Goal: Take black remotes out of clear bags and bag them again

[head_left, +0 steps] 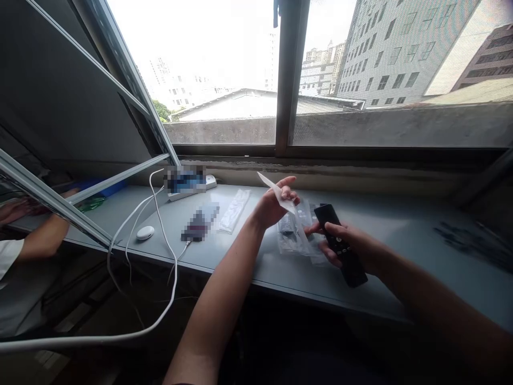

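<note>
My right hand [356,243] is closed around a black remote control [348,259], its thumb on the button side. The remote is tilted, with its round buttons facing up. To its left, my left hand [276,203] is raised over the table with bent fingers, pinching a thin whitish sheet [272,186]; whether this is paper or plastic film I cannot tell. Below and between the hands are clear plastic bags [294,235] with dark contents that I cannot make out. Fingers of my right hand reach to the bags' edge.
On the grey table [256,267] lie a flat clear packet [235,211], a blurred-out phone-like item [200,222] on a cable, and a round white case [145,233]. A white cable [175,278] loops at the left, near a metal frame [92,227]. Beyond it shows another person's arm [46,235].
</note>
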Available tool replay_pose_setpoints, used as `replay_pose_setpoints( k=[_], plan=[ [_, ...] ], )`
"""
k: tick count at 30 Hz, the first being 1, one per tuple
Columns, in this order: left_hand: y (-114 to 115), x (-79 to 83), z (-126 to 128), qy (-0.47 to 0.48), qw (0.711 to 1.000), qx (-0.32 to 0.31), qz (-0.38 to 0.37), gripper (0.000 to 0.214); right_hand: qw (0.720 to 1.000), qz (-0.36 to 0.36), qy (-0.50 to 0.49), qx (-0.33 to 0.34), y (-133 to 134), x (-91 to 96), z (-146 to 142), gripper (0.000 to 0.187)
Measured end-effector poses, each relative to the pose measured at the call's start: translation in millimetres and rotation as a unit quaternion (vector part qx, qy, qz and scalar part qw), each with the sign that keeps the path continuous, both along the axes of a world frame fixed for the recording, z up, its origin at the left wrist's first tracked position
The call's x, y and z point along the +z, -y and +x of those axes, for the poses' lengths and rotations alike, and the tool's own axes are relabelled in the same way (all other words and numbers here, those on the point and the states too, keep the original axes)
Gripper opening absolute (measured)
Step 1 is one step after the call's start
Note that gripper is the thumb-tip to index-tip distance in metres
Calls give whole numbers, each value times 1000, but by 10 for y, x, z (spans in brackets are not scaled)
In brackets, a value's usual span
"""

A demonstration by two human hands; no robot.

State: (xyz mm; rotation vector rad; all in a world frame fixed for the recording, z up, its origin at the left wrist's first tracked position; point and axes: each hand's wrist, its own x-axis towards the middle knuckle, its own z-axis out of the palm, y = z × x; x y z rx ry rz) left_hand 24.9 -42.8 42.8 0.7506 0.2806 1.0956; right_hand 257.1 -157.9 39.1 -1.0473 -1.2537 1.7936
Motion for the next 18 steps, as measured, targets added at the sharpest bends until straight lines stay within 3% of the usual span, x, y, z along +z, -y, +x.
replay_pose_setpoints(
  k=[6, 14, 18],
  plan=[
    [29, 4, -15, 4, 1000, 5, 3, 57, 1000, 3, -24, -20, 6, 25, -5, 46],
    [87, 28, 15, 9, 1000, 1, 19, 45, 1000, -16, 0, 6, 3, -14, 16, 67],
    [66, 17, 20, 25, 1000, 13, 10, 61, 1000, -5, -3, 10, 11, 3, 19, 69]
  ],
)
